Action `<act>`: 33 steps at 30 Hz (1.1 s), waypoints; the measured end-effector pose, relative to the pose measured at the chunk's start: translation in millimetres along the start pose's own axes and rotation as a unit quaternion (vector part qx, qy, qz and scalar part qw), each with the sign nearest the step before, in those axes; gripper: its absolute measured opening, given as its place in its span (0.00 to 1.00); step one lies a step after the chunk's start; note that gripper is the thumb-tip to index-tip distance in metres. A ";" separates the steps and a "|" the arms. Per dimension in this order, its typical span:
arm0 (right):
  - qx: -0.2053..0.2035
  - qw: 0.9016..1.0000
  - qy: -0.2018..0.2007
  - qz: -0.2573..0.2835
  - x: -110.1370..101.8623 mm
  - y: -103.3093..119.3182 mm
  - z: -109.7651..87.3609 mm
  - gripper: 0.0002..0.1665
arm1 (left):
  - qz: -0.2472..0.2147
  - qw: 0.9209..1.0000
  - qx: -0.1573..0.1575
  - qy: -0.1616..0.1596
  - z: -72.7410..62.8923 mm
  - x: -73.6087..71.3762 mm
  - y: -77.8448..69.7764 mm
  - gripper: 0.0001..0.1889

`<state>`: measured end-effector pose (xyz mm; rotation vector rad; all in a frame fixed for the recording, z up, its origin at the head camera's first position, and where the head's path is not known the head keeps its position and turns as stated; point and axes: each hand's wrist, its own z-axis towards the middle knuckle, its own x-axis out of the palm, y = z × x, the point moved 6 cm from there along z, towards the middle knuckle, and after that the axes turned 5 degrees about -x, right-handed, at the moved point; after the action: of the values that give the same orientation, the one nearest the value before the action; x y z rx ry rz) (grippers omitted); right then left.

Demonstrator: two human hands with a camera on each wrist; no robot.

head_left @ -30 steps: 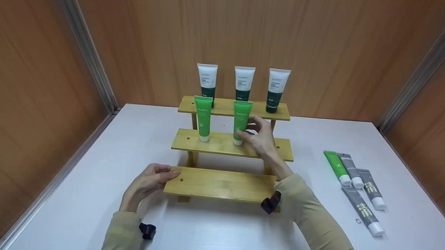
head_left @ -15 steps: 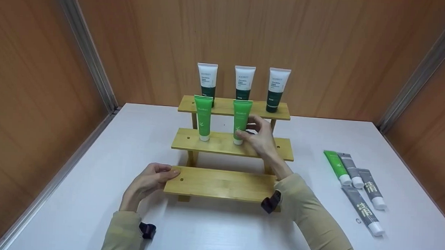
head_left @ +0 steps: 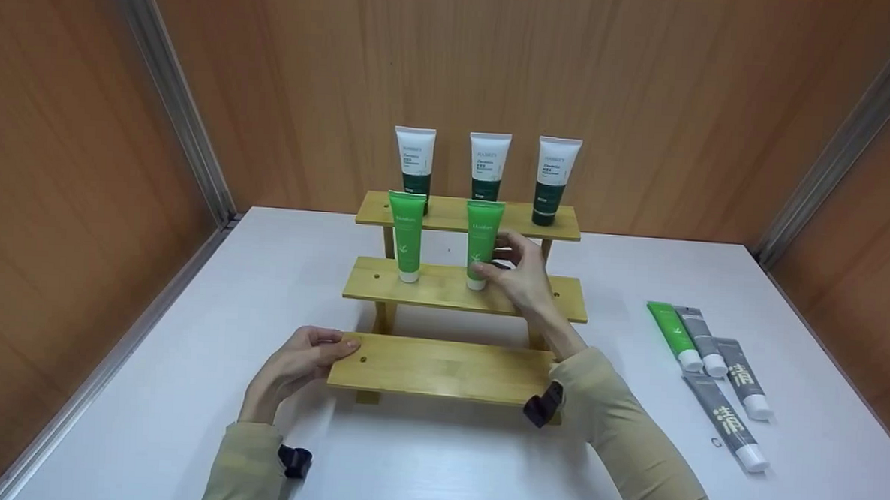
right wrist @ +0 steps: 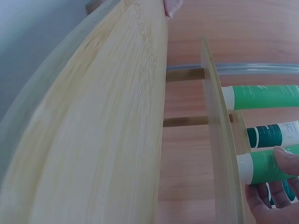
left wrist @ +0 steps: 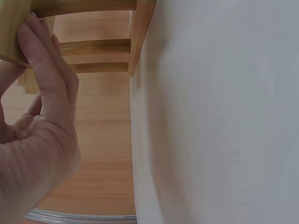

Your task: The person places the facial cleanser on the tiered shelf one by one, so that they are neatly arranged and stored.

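My right hand (head_left: 519,274) pinches a green tube (head_left: 483,240) between thumb and fingers. That tube stands upright on its white cap, on the middle shelf of a three-step wooden rack (head_left: 440,366). In the right wrist view the thumb lies across the green tube (right wrist: 266,167), its cap right at the board. Left of it on the same shelf stands another green tube (head_left: 406,237). My left hand (head_left: 297,360) grips the left end of the lowest shelf, thumb on top. The left wrist view shows its fingers under the board (left wrist: 11,32).
Three white and dark-green tubes, one of them the right tube (head_left: 555,181), stand on the top shelf. On the white table (head_left: 420,467) at right lie a green tube (head_left: 674,335) and three grey tubes, the nearest grey tube (head_left: 727,422) lowest. Wooden panels (head_left: 452,77) enclose the table.
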<state>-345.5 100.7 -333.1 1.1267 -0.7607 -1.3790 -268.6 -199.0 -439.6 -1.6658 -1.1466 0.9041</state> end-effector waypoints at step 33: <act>-0.045 0.999 0.004 -0.027 -99.7 -14.8 -80.6 0.27 | 0.010 1.000 -0.004 -0.006 1.2 -0.7 0.1 0.24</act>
<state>-286.0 213.3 -353.9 1.0886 -0.6602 -1.4385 -269.8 -199.3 -440.1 -1.6837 -1.1452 0.9235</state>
